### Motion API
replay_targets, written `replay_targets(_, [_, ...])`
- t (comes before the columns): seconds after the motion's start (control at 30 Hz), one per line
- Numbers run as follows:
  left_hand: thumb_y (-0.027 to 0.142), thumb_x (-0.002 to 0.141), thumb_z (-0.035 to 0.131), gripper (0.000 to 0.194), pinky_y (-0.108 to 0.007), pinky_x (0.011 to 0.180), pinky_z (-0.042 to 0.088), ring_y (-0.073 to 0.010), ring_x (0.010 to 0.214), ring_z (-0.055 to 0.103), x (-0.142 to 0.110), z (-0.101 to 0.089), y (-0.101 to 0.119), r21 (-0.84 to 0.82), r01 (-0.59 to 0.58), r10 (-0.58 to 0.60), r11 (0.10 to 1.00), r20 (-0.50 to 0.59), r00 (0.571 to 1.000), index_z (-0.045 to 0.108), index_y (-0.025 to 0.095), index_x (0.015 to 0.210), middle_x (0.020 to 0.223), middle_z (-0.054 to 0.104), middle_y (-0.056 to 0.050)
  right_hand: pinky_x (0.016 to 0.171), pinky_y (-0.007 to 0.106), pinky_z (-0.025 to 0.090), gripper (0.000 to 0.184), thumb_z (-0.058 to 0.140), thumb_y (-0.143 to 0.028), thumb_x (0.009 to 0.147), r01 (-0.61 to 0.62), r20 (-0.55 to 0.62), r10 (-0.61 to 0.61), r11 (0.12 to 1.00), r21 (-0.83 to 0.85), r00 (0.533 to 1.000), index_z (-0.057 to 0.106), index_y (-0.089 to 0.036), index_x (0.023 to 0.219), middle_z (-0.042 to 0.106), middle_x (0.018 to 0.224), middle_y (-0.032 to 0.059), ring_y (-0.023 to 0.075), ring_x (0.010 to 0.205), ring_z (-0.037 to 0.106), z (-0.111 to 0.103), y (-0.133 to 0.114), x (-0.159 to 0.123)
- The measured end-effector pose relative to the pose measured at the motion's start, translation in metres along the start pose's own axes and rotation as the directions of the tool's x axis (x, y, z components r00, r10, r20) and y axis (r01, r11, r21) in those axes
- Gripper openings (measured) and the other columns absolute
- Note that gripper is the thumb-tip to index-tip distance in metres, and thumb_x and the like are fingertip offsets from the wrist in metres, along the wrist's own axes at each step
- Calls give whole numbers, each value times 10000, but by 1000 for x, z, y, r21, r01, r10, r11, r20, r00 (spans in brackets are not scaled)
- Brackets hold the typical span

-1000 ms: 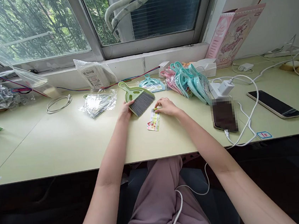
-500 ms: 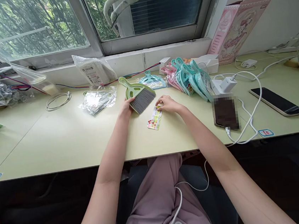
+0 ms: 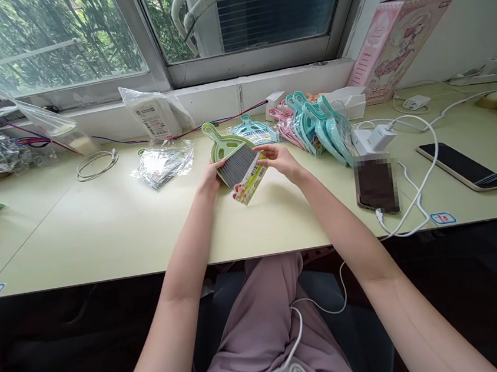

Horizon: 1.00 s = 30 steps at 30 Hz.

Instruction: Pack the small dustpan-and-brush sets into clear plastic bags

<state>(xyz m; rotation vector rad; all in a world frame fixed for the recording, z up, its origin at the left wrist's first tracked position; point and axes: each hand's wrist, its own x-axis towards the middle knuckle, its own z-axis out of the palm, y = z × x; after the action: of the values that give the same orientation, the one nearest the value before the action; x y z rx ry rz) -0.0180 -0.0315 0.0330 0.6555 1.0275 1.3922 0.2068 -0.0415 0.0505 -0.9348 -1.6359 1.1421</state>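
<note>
A small green hand brush with grey bristles (image 3: 238, 164) is gripped along its left edge by my left hand (image 3: 212, 177); a green dustpan appears to be nested with it, though I cannot tell for sure. Between the fingers of my right hand (image 3: 278, 160) is a printed cardboard label (image 3: 248, 185), yellow-green with red and pink pictures. The card lies slanted across the lower right of the bristles. Just behind the brush rests a blue brush-and-dustpan set (image 3: 253, 131) in clear wrapping.
Wrapped teal sets (image 3: 320, 125) and pink sets (image 3: 284, 124) are piled at the back right. Clear plastic bags (image 3: 164, 162) lie left of the brush. White cables (image 3: 434, 137), a charger and two phones, one a black phone (image 3: 464, 166), occupy the right side. A pink box (image 3: 402, 45) stands behind.
My right hand has lifted the label off the table and brought it left and up against the brush's bristles. My left hand still holds the brush, nearly in place.
</note>
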Motion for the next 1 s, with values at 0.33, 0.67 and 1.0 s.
replay_targets(0.33, [163,730,773,519,-425,953,557,-257,936,718,-16,25,-18,35,8,-15,999,201,979,598,182,1218,983,743,-76,869,378,562,270,748,-351,740,-81,-369,14,983,-167,929,649,-179,924,700,973,68,212,948,664,-11,22,11])
replay_targets(0.67, [94,599,857,666,-451,986,544,-290,1002,712,-21,26,-18,56,-4,-11,998,257,966,604,181,1209,1063,731,-100,887,355,529,101,669,-220,786,-131,-448,-21,943,-306,894,645,-170,871,721,962,82,201,896,659,-1,22,6])
replay_targets(1.0, [11,502,814,849,-442,951,544,-287,980,704,-27,29,-16,131,-99,59,986,277,959,567,208,1290,1057,730,-85,856,366,515,173,675,-244,793,-253,-500,25,883,-394,866,666,-195,959,740,970,70,218,870,679,0,19,2])
